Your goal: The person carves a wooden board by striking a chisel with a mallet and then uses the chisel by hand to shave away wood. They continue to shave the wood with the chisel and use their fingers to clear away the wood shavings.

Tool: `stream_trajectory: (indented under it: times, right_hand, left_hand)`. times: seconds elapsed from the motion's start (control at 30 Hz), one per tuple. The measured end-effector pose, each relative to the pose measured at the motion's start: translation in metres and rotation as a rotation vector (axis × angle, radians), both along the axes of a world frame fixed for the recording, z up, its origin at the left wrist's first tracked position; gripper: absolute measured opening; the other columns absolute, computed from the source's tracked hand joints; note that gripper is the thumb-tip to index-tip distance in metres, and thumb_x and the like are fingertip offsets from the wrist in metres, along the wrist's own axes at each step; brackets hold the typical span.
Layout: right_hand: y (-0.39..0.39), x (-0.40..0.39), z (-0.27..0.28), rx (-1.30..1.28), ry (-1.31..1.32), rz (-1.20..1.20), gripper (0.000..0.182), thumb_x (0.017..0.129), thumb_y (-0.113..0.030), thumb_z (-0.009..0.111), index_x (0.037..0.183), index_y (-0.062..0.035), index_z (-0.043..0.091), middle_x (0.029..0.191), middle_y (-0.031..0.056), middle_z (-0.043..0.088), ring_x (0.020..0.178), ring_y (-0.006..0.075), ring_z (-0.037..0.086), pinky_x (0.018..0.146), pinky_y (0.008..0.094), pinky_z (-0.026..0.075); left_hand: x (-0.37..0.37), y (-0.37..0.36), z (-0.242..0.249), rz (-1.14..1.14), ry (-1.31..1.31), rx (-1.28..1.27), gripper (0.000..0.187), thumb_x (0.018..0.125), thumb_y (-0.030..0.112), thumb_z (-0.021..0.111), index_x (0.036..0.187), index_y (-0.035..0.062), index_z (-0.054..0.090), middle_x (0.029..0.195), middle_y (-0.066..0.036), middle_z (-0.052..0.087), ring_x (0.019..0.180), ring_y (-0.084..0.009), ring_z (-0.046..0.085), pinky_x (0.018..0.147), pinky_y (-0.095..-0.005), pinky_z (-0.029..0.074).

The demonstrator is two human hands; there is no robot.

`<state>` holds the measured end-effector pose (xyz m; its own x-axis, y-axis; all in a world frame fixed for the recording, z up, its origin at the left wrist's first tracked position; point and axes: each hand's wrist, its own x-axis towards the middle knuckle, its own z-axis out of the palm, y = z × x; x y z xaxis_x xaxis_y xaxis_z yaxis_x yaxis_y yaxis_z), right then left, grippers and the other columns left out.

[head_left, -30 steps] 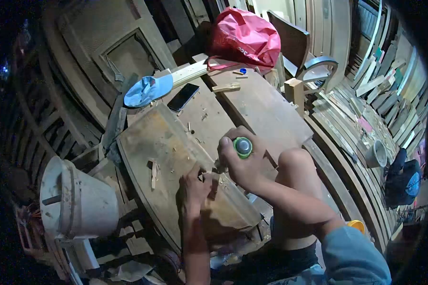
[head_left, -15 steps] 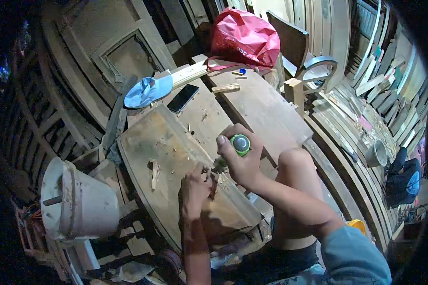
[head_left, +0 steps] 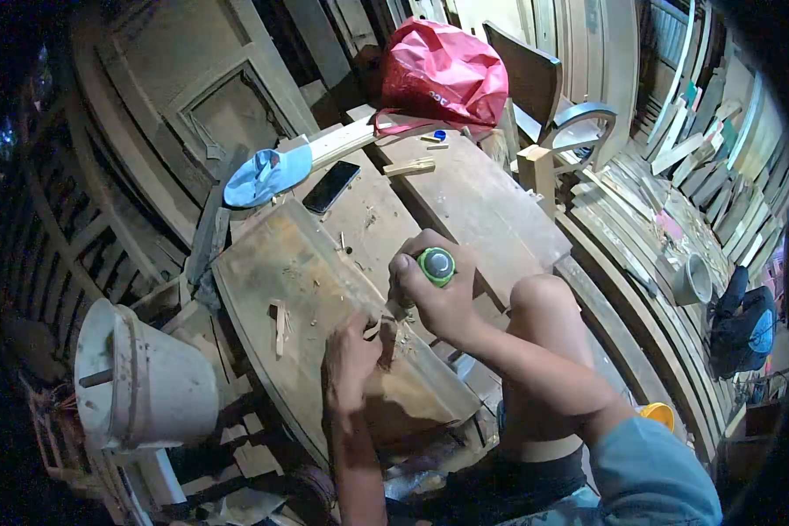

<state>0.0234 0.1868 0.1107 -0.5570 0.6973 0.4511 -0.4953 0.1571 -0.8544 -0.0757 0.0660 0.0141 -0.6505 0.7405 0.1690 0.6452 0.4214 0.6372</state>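
My right hand is wrapped round the green handle of what looks like a chisel, its grey butt end facing up at me. The short visible part of its blade points down toward the work surface, and the tip is hard to make out. Close to the blade, my left hand rests on the wooden board with its fingers curled together; what they pinch is too small to name. Wood shavings lie scattered beside the blade. A split wood piece lies on the board, left of my left hand.
A black phone, a blue cap and a pink bag are at the far side. Wood offcuts lie on the adjoining plank. A white bucket stands at left. Long timber boards run along the right.
My left hand has shifted slightly left, its fingers changing position beside the blade. My right hand keeps its grip on the chisel, a little further left in view. The whole view has shifted slightly.
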Motion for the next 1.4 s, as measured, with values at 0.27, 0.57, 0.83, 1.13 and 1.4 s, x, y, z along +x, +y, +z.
stream_trajectory:
  times: [0.27, 0.57, 0.83, 1.13, 1.4]
  right_hand:
    - [0.002, -0.001, -0.012, 0.261, -0.017, -0.077, 0.02, 0.088, -0.013, 0.06, 0.076, 0.0016, 0.052, 0.063, 0.0063, 0.056, 0.052, 0.0104, 0.052, 0.047, 0.0244, 0.043]
    - [0.004, -0.006, -0.011, 0.021, 0.054, -0.126, 0.019, 0.079, -0.011, 0.063, 0.066, -0.0003, 0.053, 0.051, 0.0035, 0.046, 0.046, 0.0089, 0.044, 0.045, 0.0266, 0.034]
    - [-0.002, -0.003, -0.007, 0.032, 0.036, -0.081, 0.019, 0.079, -0.011, 0.063, 0.065, -0.001, 0.054, 0.051, 0.0026, 0.049, 0.047, 0.0087, 0.047, 0.045, 0.0259, 0.035]
    - [-0.004, 0.002, -0.005, 0.208, 0.036, -0.111, 0.018, 0.078, -0.011, 0.065, 0.066, -0.0017, 0.055, 0.05, 0.0041, 0.049, 0.044, 0.0106, 0.048, 0.044, 0.0268, 0.037]
    - [-0.001, 0.008, -0.007, 0.223, -0.055, -0.039, 0.019, 0.087, -0.012, 0.058, 0.074, 0.0001, 0.051, 0.063, 0.0067, 0.055, 0.051, 0.0101, 0.049, 0.047, 0.0248, 0.042]
  left_hand:
    - [-0.005, 0.002, -0.02, 0.059, -0.008, 0.041, 0.021, 0.079, 0.019, 0.064, 0.081, -0.0012, 0.059, 0.081, -0.023, 0.059, 0.078, -0.0438, 0.056, 0.068, -0.0476, 0.045]
    - [-0.004, 0.002, -0.009, 0.011, 0.069, -0.01, 0.023, 0.084, 0.022, 0.061, 0.092, 0.0001, 0.059, 0.092, -0.021, 0.061, 0.085, -0.0437, 0.058, 0.075, -0.0495, 0.046]
    - [-0.006, 0.001, -0.015, -0.077, 0.032, 0.106, 0.019, 0.075, 0.011, 0.066, 0.089, 0.0016, 0.056, 0.09, -0.018, 0.059, 0.085, -0.0417, 0.057, 0.071, -0.0467, 0.046]
    - [-0.001, 0.001, -0.007, -0.09, 0.097, 0.115, 0.024, 0.075, 0.015, 0.068, 0.091, 0.0033, 0.055, 0.087, -0.017, 0.058, 0.086, -0.0406, 0.056, 0.074, -0.0477, 0.045]
    - [-0.001, 0.003, -0.01, -0.075, 0.04, 0.112, 0.026, 0.074, 0.016, 0.07, 0.091, 0.0038, 0.056, 0.089, -0.016, 0.06, 0.089, -0.039, 0.057, 0.077, -0.0473, 0.045]
